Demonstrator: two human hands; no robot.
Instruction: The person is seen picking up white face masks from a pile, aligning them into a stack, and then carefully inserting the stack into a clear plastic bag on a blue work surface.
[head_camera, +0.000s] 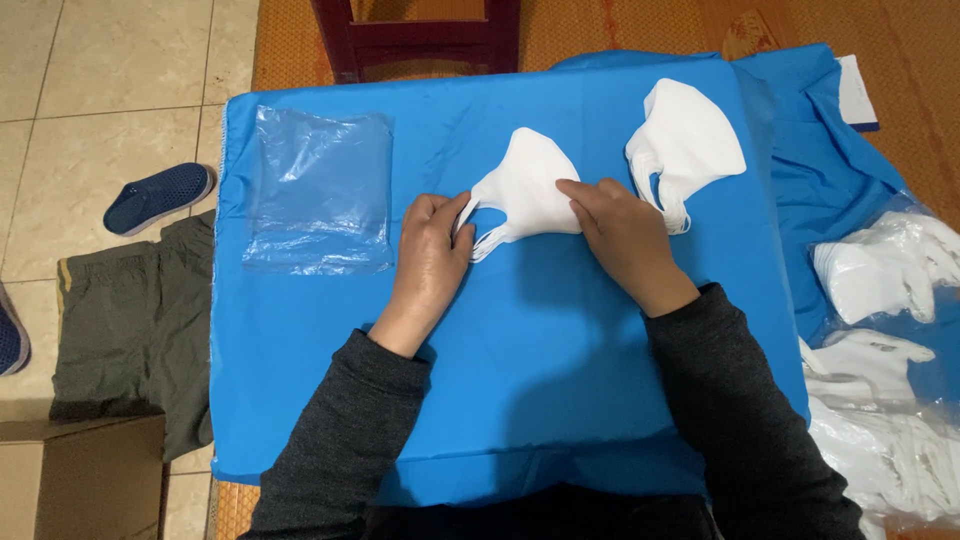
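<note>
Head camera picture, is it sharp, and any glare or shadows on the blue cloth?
Head view: sharp overall; soft even light; faint shadows under the left hand and right hand on the blue cloth; mild sheen on the clear plastic bags; white masks bright, little detail.

Blue-covered worktop has open cloth near the body and between the clear plastic bags at left and the white mask stack at centre. Second mask stack blocks upper right. Loose white masks crowd the right edge. Chair legs stand beyond the far edge.
</note>
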